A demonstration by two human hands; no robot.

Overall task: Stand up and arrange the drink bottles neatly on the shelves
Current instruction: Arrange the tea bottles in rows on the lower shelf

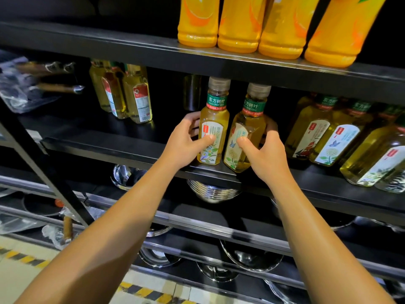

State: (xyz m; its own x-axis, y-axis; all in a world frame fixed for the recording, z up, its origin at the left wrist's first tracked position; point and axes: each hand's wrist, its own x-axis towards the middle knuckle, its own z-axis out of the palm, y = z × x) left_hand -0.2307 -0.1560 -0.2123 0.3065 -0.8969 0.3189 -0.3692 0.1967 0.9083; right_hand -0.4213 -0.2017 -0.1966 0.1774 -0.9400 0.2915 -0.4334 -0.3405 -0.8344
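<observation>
A person's two bare hands grip a pair of tea bottles at the front edge of the middle shelf [131,148] of a black store rack. The left hand [186,141] wraps the left tea bottle [213,128], thumb across its floral label and fingers curled behind it; this bottle stands upright. The right hand [263,150] clasps the right tea bottle [246,132], thumb on the label, fingers around its far side; that bottle leans with its cap toward the right. The two bottles touch near their bases, both caps just under the upper shelf [153,51].

To the right of the held pair, on the same shelf, a group of similar tea bottles [341,141] stands crowded together. To the left of the pair and farther back, a cluster of pale yellow bottles with red-and-white labels [131,95] stands upright. Directly behind the pair, one dark bottle [192,93] sits deep in shadow. Above the pair, four orange juice bottles [278,29] line the upper shelf side by side. Below the pair, stacked steel bowls [210,191] fill the lower shelves, and yellow-and-black hazard tape [153,292] marks the floor.
</observation>
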